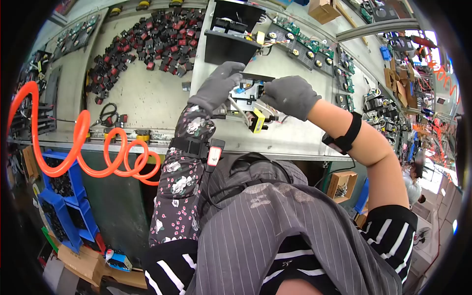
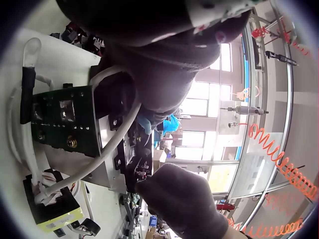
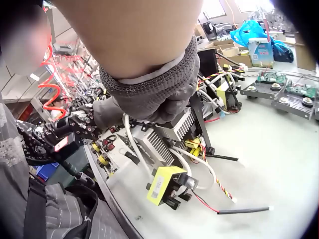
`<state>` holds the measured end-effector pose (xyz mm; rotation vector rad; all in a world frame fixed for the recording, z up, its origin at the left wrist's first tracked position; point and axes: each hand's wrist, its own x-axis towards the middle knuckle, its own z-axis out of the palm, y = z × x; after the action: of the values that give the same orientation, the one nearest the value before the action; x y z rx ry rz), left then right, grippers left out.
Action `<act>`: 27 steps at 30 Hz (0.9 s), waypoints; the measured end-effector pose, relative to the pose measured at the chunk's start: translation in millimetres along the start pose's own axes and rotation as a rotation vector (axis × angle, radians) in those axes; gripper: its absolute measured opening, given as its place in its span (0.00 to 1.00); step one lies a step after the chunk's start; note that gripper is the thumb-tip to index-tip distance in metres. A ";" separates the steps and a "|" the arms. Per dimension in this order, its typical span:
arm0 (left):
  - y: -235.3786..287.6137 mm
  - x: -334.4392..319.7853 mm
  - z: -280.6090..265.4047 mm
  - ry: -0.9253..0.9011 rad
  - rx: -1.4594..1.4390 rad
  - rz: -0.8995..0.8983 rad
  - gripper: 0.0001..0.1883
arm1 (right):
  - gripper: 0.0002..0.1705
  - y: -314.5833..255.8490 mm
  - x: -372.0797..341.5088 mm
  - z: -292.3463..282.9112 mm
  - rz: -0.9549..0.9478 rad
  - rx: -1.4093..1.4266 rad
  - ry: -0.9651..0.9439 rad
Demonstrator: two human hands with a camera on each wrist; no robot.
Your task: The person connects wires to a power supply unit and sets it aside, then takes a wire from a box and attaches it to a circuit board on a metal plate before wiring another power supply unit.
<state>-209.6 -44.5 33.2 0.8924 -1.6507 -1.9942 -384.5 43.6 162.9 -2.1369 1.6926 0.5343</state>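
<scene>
Between two grey-gloved hands on the light tabletop is an assembly with finned metal heat sinks, a green circuit board and white cables. A yellow-wrapped transformer hangs off it on the near side. The left hand grips the assembly's left side, near a dark flat panel along its far edge. The right hand holds the right end of the unit with curled fingers; its fingertips are partly hidden. In the right wrist view the right hand lies over the heat sinks.
Beyond stands a black-panelled unit with wiring. Many small black and red parts lie at the left, with scissors nearer. Fan plates with green boards line the right back. An orange coiled hose hangs at the left front.
</scene>
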 end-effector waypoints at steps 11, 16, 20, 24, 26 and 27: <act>-3.6 -18.1 3.6 0.165 -0.210 0.075 0.16 | 0.11 -23.2 29.1 -1.5 0.134 0.257 0.387; -10.4 -15.8 17.2 0.360 0.089 0.152 0.15 | 0.10 8.7 5.0 30.1 0.473 1.109 0.321; -13.5 -15.8 19.9 0.416 0.169 0.224 0.14 | 0.10 2.3 -9.6 30.1 -0.029 0.356 0.679; -12.2 -15.9 18.6 0.378 0.162 0.168 0.14 | 0.12 9.5 -2.4 15.6 -0.133 -0.208 0.559; -17.9 -13.8 18.2 0.382 0.161 0.186 0.14 | 0.11 9.8 3.9 11.4 -0.114 -0.242 0.525; -18.5 -13.0 18.0 0.389 0.163 0.203 0.14 | 0.10 9.6 6.5 8.4 -0.098 -0.273 0.494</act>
<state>-211.1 -18.8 19.8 1.0461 -1.6163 -1.4592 -393.1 40.3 152.0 -2.7057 1.8254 0.2261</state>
